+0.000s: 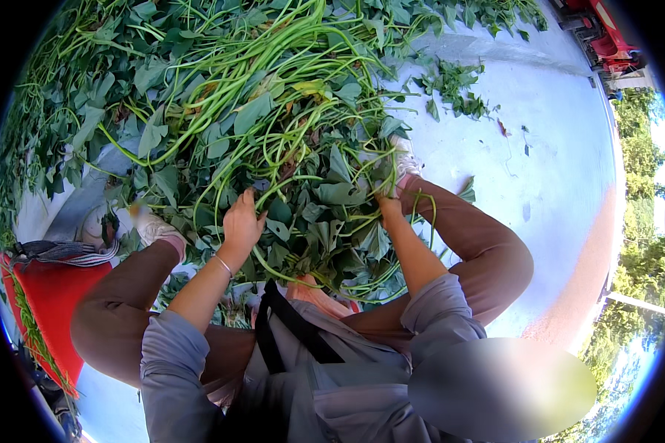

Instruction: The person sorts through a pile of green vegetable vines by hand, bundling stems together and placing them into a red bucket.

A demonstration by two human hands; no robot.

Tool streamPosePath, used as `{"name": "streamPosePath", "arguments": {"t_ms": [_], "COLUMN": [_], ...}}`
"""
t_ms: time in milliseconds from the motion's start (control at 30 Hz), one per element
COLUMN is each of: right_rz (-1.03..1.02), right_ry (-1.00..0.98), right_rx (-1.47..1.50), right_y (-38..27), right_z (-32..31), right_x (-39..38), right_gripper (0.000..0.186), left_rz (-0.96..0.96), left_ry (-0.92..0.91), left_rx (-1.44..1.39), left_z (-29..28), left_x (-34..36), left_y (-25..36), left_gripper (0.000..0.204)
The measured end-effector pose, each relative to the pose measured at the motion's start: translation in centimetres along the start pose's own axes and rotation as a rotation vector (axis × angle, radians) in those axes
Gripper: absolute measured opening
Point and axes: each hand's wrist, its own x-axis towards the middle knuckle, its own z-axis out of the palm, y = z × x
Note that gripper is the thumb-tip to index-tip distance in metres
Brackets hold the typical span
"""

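Note:
A large tangled heap of green vines (pixel 273 81), with long pale stems and broad leaves, spreads before me and between my legs. My left hand (pixel 242 223) is at the near left part of the heap, fingers bent around stems and leaves; a bracelet circles that wrist. At the right side of the heap, my right hand (pixel 389 205) closes on some vines. Leaves partly cover its fingers, and a loose stem curves past the wrist. Between the hands lies a thick clump of dark green leaves (pixel 321 214).
My bent legs, in brown trousers (pixel 488 251), flank the heap. On the left stands a red object (pixel 48 303) with striped cloth (pixel 66 251) on top. Scattered leaves (pixel 454 85) lie on the pale concrete floor (pixel 547 199). Red machinery (pixel 606 37) shows far right.

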Motion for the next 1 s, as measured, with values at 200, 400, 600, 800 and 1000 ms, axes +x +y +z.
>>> {"name": "streamPosePath", "arguments": {"t_ms": [200, 400, 600, 800, 1000], "right_rz": [-0.69, -1.024, -1.179, -0.774, -0.707], "right_ry": [0.058, -0.06, -0.843, -1.107, -0.855], "right_rx": [-0.315, 0.136, 0.369, 0.817, 1.047], "right_y": [-19.0, -29.7, -34.2, -37.9, -37.8], "right_z": [-7.0, -21.6, -27.0, -27.5, -15.0], "right_x": [-9.9, -26.5, -35.6, -35.5, -33.4], "right_gripper": [0.031, 0.028, 0.024, 0.034, 0.032], "left_rz": [-0.18, 0.099, 0.063, 0.43, 0.199], "left_ry": [0.038, 0.291, -0.326, -0.608, 0.058], "left_rx": [-0.304, -0.308, 0.207, 0.443, -0.517], "left_z": [-0.8, -5.1, -2.3, -0.4, -16.0], "left_x": [1.4, 4.6, 3.3, 0.1, 7.9], "left_y": [6.4, 8.6, -0.5, -0.7, 13.5], "left_gripper": [0.02, 0.012, 0.021, 0.026, 0.018]}}
